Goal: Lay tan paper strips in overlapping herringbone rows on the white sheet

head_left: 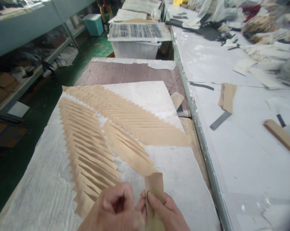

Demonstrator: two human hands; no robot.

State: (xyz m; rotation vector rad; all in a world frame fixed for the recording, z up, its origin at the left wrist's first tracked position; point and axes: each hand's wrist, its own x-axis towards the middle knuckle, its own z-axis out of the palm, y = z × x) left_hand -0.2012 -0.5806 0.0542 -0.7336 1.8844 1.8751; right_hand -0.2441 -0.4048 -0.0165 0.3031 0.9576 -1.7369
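My right hand (167, 208) grips a tan strip (154, 184), thumb across its front and fingers behind; whether it is one strip or a stack I cannot tell. My left hand (116, 205) is close beside it, blurred, its fingers curled in; anything between its fingertips is hidden. Beyond the hands, overlapping tan strips lie in slanted rows on a white sheet (41, 163): a left row (89, 144), a long upper right row (125, 110) and a short middle row (130, 150). The held strip's top end is just in front of the middle row's nearest strip.
A metal-edged white table (246, 160) runs along the right, with folded tan pieces (228, 98), grey strips and heaped scraps (267, 51). Behind the sheet stand a brown-topped surface (125, 72) and a white bin (136, 48). Shelving (34, 77) lines the left; a person's legs (105, 12) show far back.
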